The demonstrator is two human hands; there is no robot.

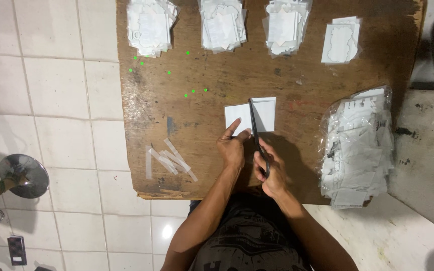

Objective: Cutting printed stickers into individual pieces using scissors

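Note:
A white sheet of paper [264,109] lies on a worn brown wooden board [217,80]. My left hand [232,148] pinches the sheet's near left edge between thumb and forefinger. My right hand [271,170] grips the black handles of a pair of scissors [255,126], whose blades run up through the middle of the sheet. Both forearms reach in from the bottom of the view.
Several piles of white cut pieces line the board's far edge [151,25], [222,25], [285,25], [341,40]. A clear plastic bag of white paper [357,145] sits at the right. Thin paper strips [169,160] lie at the near left. A round metal lid [24,174] rests on the white tiled floor.

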